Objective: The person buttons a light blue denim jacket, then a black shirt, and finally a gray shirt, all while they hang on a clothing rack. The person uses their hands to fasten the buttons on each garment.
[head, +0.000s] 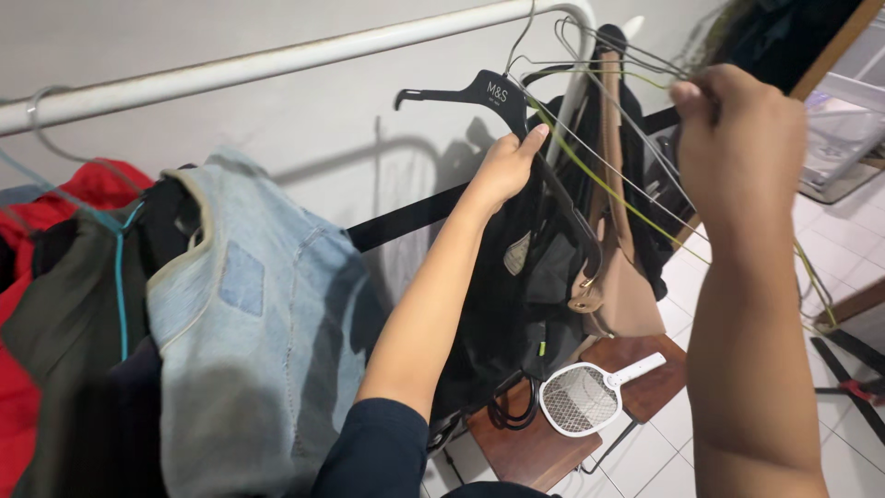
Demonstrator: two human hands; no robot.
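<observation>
Wire hangers bunched at rail end, likely light, springy, tangle-prone; best taken near hooks | right hand pinches their wires | left hand grips black plastic hanger, stiff

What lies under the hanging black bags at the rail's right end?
Under the black bags stands a brown wooden table bearing a white racket-shaped swatter and coiled black cords. The bags and left hand's forearm cover the table's rear.
</observation>
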